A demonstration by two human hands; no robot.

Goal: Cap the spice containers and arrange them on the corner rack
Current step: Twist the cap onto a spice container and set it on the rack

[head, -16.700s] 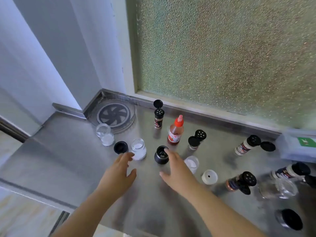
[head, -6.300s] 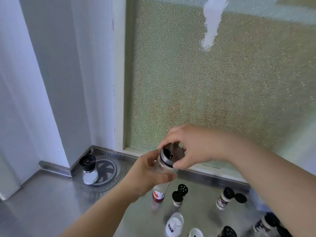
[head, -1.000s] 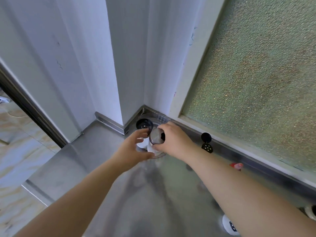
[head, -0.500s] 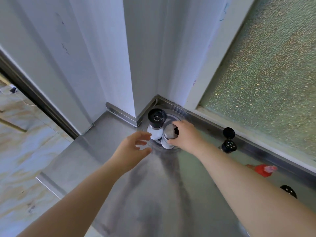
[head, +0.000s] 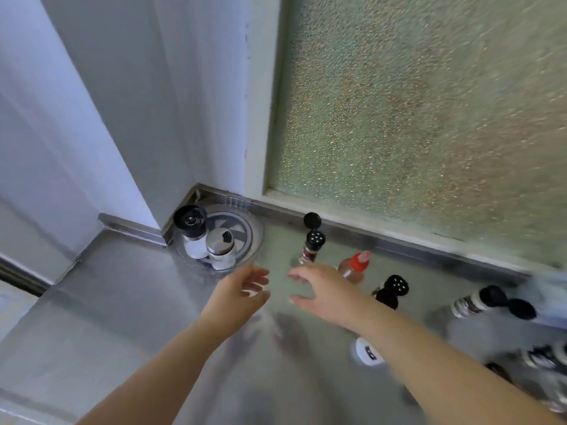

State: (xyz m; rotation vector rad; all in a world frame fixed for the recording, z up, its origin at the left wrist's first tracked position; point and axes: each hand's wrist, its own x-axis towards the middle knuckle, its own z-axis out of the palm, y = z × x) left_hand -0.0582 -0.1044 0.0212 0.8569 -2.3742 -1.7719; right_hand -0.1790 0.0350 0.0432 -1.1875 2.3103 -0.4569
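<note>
The round corner rack (head: 245,231) sits in the counter's back corner. Two capped jars stand on it: a black-capped jar (head: 191,231) behind and a silver-capped jar (head: 221,248) in front. My left hand (head: 237,294) and my right hand (head: 322,291) hover empty over the counter just in front of the rack, fingers spread. A slim shaker with its flip lid open (head: 311,246) stands past my right fingertips. A red-capped bottle (head: 354,266) and a dark shaker with an open lid (head: 389,291) stand right of it.
More shakers lie at the right: one on its side with its lid open (head: 478,302), several blurred ones at the far right edge (head: 543,357). A white jar (head: 366,352) peeks out under my right forearm. Walls and a frosted window (head: 414,118) close the back.
My right hand has let go of the silver-capped jar, which now stands on the rack beside the black-capped one. Both hands have drawn back toward me and to the right.
</note>
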